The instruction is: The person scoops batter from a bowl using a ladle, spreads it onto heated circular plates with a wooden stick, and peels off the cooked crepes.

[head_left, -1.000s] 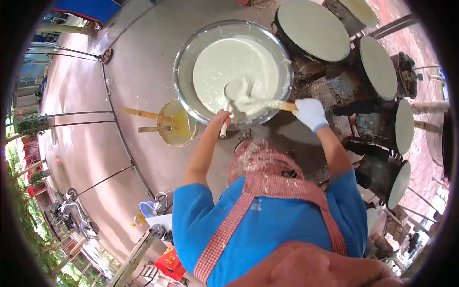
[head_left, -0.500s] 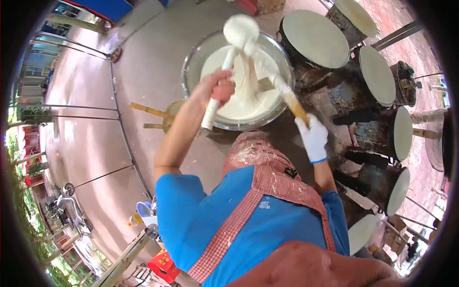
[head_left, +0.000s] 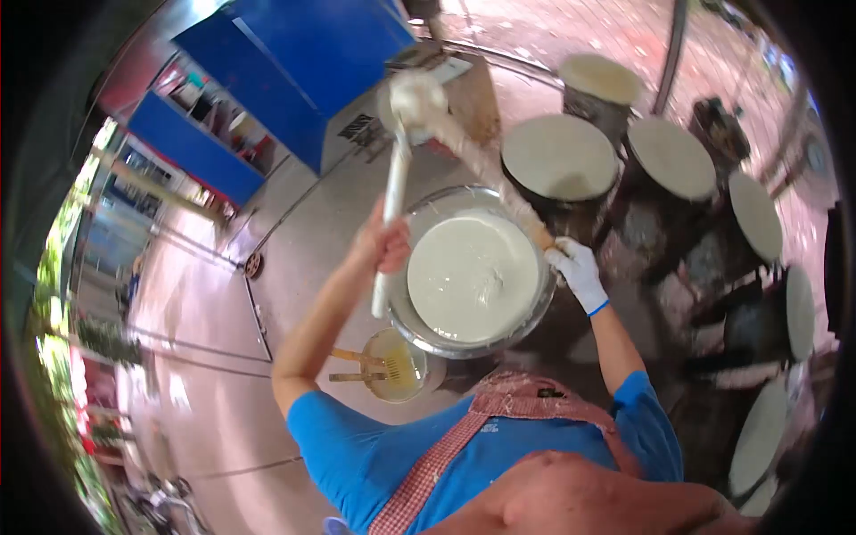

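Note:
My left hand (head_left: 385,242) grips the white handle of a ladle (head_left: 412,96), lifted high over the big metal bowl (head_left: 419,323) of white batter (head_left: 473,276). My right hand (head_left: 575,267), in a white glove, holds a batter-coated wooden stick (head_left: 486,174) that slants up to touch the ladle's cup. Both tools hang above the bowl's far rim. My blue shirt and red checked apron fill the bottom of the view.
Several round flat griddles (head_left: 560,156) on dark stands curve around the right side. A small yellow bowl (head_left: 394,374) with wooden sticks sits left of the big bowl. Blue stalls (head_left: 294,62) stand behind on the concrete floor.
Both hands lifted the ladle and stick out of the batter and raised them high. The batter stream seen half a second ago has stopped. My head has tilted up.

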